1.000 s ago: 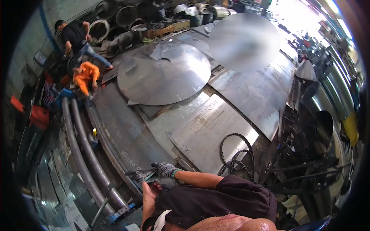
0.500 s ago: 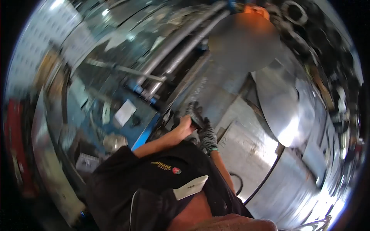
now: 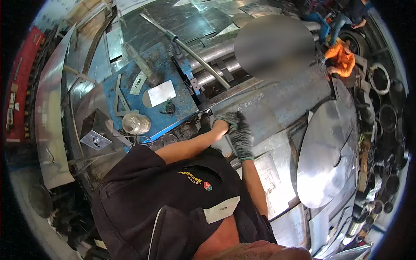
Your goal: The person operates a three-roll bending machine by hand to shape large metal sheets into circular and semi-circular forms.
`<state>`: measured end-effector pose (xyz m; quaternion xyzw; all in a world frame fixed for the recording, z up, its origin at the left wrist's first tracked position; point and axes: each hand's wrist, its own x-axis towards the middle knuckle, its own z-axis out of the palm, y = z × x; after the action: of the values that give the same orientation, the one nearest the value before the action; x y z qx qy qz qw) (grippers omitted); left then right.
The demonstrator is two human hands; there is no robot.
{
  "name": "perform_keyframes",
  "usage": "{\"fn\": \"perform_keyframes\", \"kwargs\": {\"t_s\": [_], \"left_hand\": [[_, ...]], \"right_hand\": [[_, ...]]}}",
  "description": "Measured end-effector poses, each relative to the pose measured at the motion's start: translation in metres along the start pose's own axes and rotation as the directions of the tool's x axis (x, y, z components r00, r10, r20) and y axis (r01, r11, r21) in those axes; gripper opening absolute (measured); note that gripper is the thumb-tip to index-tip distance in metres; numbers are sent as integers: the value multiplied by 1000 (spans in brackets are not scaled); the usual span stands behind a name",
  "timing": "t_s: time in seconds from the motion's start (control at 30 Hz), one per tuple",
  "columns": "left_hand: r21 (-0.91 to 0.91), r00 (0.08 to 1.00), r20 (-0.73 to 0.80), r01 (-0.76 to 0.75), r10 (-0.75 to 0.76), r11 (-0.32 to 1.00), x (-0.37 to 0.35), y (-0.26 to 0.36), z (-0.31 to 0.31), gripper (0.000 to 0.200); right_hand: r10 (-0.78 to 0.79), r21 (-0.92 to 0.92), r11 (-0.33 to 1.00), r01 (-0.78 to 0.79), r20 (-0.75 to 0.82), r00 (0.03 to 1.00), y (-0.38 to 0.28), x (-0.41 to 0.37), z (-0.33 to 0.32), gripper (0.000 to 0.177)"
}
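Note:
My left hand (image 3: 226,118) and my right hand (image 3: 241,138) meet in front of my chest, over the near end of a grey metal sheet (image 3: 264,108) with white chalk writing. Both wear striped grey-and-black knit work gloves. My left wrist is bare, and the glove (image 3: 228,116) covers the hand beyond it. The gloved fingers of my right hand are closed against this left glove, seeming to grip it. My left fingers are mostly hidden behind the right hand.
A blue table (image 3: 169,117) at left holds a glass jar (image 3: 136,124), white paper (image 3: 162,93) and a set square (image 3: 120,96). Metal rollers (image 3: 212,54) lie beyond. At right is a round metal disc (image 3: 323,156). A person in orange (image 3: 342,58) crouches at the back right.
My view has steadied and turned, bringing the person in orange into clearer sight. My hands have drawn closer together, and the left glove seems further over the left hand.

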<state>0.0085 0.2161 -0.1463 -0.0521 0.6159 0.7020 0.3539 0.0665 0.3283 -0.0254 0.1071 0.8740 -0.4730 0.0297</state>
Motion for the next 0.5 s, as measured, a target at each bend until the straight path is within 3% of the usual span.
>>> {"fn": "perform_keyframes", "kwargs": {"t_s": [0.03,0.07,0.1,0.13,0.2,0.23,0.27,0.3,0.33,0.37,0.4,0.43,0.47,0.5], "left_hand": [[-621,998,-57,-62,34,781,19,-14,-16,48],[-777,992,90,126,-89,617,23,-14,-42,50],[-781,995,99,62,25,621,20,11,-56,52],[-789,985,107,0,138,614,16,38,-70,54],[-837,999,50,42,-1,545,50,5,-113,55],[-861,976,-27,86,-214,501,47,34,-115,58],[-907,950,-102,33,-294,419,41,64,-117,61],[-943,975,-136,-74,-175,324,47,86,-124,70],[-931,990,-124,-141,71,337,61,99,-143,74],[-926,944,-105,-208,314,316,75,110,-162,79],[-959,909,-45,-156,415,237,74,119,-176,85],[-999,885,-13,7,465,-40,61,155,-179,89],[-935,858,20,198,513,-293,47,192,-182,93],[-939,841,-73,-239,536,248,25,234,-181,94]], "right_hand": [[-120,50,992,118,35,992,-12,9,15,49],[-126,-111,984,140,119,985,-41,11,20,47],[-132,-264,947,183,201,971,-72,13,25,46],[-117,-227,957,180,267,957,-86,25,28,48],[-82,-211,965,153,313,946,-94,50,42,50],[-80,-244,952,182,374,924,-90,66,53,55],[-78,-274,938,214,435,897,-86,82,62,61],[-67,-290,935,204,423,904,-94,98,66,61],[20,-311,941,133,445,895,-108,114,68,61],[108,-331,942,59,463,880,-119,129,73,61],[128,-325,945,22,432,893,-122,140,82,57],[140,-335,942,8,416,898,-120,152,95,57],[84,-364,927,94,444,892,-113,164,110,53],[29,-391,902,183,478,878,-113,174,121,50]]}}
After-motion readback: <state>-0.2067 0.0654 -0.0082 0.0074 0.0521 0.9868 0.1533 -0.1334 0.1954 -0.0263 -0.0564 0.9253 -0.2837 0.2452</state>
